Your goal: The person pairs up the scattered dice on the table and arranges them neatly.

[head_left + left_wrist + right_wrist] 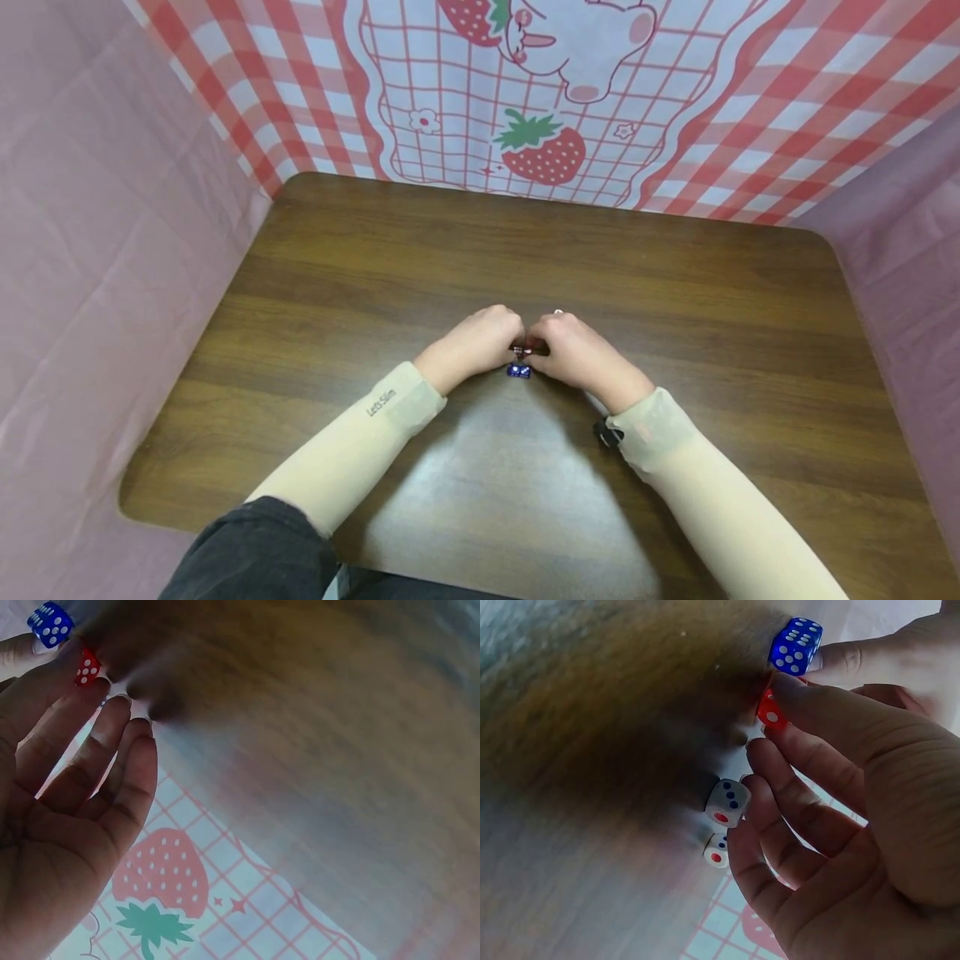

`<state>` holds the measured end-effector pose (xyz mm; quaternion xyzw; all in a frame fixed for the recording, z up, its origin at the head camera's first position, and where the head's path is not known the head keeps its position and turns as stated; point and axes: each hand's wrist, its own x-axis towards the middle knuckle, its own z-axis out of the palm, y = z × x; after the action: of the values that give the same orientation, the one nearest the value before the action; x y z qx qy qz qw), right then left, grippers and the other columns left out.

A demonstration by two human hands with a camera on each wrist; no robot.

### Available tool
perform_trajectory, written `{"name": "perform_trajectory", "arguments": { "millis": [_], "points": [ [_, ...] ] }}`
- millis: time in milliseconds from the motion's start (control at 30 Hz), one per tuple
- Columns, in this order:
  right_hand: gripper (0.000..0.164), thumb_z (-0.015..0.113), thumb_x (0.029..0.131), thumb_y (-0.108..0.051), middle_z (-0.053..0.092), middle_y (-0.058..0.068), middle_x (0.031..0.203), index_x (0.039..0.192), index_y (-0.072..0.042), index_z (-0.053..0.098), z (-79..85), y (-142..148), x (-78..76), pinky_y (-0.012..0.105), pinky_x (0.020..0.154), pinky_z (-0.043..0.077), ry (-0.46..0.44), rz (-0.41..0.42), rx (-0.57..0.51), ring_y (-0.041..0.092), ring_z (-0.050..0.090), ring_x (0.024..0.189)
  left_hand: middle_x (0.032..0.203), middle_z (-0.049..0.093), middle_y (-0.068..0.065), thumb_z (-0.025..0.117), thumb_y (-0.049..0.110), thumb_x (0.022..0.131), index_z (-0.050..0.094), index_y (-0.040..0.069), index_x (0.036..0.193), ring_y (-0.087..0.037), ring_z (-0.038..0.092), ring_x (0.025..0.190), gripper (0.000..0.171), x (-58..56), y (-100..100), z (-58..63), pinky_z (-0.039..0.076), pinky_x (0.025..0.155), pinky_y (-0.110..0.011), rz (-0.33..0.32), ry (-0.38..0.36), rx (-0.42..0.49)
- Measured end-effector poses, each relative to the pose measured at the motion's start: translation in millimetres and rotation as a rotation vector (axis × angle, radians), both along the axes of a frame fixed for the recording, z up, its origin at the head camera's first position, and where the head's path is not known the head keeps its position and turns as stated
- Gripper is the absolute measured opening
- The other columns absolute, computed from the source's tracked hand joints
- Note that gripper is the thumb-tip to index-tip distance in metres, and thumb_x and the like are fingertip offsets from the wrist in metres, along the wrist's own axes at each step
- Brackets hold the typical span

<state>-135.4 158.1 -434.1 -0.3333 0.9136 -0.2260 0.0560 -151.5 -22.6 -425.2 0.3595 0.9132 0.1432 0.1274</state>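
My left hand point(480, 337) and right hand point(579, 352) meet low over the wooden table, fingertips almost together. Small red dice point(518, 351) with white dots show between them. In the right wrist view, my right thumb and index finger pinch a red die point(771, 710). The left wrist view has a red die point(88, 668) between my left thumb and index finger. Blue dice point(518, 370) sit side by side just in front, nearer my body. Beyond the right fingertips are two white dice, one larger in view point(728, 802) and one partly hidden point(716, 850).
The brown wooden table point(360, 250) has rounded corners. A red-and-white checked cloth point(300, 92) with strawberries hangs along its far edge, and pink cloth point(97, 250) hangs at the sides. A black strap point(607, 433) is on the right wrist.
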Motion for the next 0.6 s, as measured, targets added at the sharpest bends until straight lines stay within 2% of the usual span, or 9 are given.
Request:
{"name": "perform_trajectory", "arguments": {
  "millis": [233, 600],
  "points": [
    [0.011, 0.083, 0.079, -0.005, 0.067, 0.0, 0.08, 0.084, -0.008, 0.075, 0.5, 0.2, 0.5, 0.04, 0.075, 0.05, -0.004, 0.001, 0.006, 0.02, 0.06, 0.075, 0.08, 0.065, 0.003, 0.079, 0.012, 0.086, 0.07, 0.017, 0.075, -0.017, 0.061, 0.079, 0.015, -1.3, -0.7, -0.9, 0.052, 0.075, -0.034, 0.0, -0.008, 0.001],
    [0.01, 0.082, 0.079, -0.005, 0.066, 0.0, 0.079, 0.082, -0.009, 0.074, -1.4, -0.4, -0.1, 0.039, 0.074, 0.049, 0.008, -0.004, -0.002, 0.019, 0.059, 0.075, 0.079, 0.064, 0.002, 0.079, 0.014, 0.087, 0.068, 0.018, 0.073, -0.018, 0.061, 0.079, 0.019, -1.4, 0.0, -1.1, 0.052, 0.074, -0.034, -0.002, 0.007, -0.008]
  ]
}}
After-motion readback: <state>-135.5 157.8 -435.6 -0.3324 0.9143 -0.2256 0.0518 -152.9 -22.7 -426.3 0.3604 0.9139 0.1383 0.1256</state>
